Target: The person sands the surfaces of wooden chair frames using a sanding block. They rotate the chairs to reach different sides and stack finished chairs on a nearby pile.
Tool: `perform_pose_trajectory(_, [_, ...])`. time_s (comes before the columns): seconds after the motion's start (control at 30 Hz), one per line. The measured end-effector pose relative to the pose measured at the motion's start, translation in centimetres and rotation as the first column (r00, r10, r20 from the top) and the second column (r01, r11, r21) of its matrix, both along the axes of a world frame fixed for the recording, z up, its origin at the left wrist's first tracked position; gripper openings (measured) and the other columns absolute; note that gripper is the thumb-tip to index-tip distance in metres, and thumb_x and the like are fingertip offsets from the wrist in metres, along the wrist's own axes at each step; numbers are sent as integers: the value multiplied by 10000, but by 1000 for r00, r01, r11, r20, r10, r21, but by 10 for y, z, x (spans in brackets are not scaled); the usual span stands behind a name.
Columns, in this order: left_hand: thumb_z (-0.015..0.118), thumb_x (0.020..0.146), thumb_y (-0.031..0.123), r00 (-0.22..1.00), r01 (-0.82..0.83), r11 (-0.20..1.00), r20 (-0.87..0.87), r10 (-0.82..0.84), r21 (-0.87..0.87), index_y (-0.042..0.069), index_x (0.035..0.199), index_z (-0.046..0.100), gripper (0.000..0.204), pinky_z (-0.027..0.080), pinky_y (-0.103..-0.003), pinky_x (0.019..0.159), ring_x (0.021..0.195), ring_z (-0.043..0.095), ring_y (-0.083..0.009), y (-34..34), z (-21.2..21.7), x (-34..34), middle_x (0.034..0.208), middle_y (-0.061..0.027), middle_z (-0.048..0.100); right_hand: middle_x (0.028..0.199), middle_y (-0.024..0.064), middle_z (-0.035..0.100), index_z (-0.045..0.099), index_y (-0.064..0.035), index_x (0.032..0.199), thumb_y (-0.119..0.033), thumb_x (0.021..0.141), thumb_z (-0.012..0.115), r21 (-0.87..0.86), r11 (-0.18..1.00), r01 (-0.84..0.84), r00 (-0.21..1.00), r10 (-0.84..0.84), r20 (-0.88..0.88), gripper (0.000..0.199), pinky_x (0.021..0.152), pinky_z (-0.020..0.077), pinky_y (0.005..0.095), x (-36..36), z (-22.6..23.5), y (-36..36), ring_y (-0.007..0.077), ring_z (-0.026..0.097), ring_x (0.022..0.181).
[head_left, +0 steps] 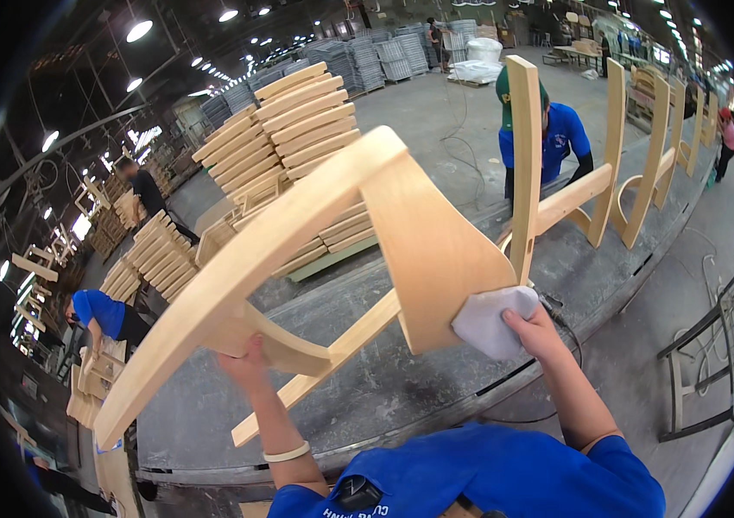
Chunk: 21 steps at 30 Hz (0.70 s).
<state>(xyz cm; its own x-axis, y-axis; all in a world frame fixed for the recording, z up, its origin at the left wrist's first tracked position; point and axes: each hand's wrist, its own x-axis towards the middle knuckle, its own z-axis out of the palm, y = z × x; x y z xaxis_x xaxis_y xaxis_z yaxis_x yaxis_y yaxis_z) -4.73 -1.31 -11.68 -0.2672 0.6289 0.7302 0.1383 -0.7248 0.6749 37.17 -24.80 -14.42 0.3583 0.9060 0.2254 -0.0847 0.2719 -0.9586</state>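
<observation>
The left hand grips a pale wooden chair frame from below. At four o'clock, the right hand presses a white cloth against its seat panel.

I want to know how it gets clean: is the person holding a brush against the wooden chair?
No, the right hand presses a white cloth against the wooden chair, while the left hand steadies it.

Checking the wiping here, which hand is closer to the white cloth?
Right. The right hand presses the white cloth against the wooden chair frame; the left hand grips a lower rail, well apart.
</observation>
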Motion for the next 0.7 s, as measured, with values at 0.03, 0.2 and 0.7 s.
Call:
perform_pose_trajectory(0.03, [850,699,238,1000,29,1000,12,-29,4,-47,1108,588,563,499,-316,832,914,622,-175,4,-11,-2,1034,-93,650,1051,39,653,592,7,1156,-146,911,598,-5,1000,21,997,-21,75,290,845,480,313,-1,-4,-2,124,594,972])
perform_pose_trajectory(0.2, [811,729,452,988,138,989,83,-133,-54,-32,1009,633,586,501,-308,763,876,620,-155,22,-70,-1,971,-63,662,1052,55,654,575,19,1174,-119,907,603,-169,976,135,982,-109,155,302,832,479,293,-10,-42,-26,123,595,959])
perform_pose_trajectory(0.7, [634,886,247,985,165,969,75,-153,-186,-34,1013,629,308,471,-300,775,895,579,-139,-13,-127,-3,940,-57,643,1037,80,653,551,28,1182,-77,905,593,-427,896,122,957,8,290,299,845,470,294,-45,-98,-85,148,595,945])
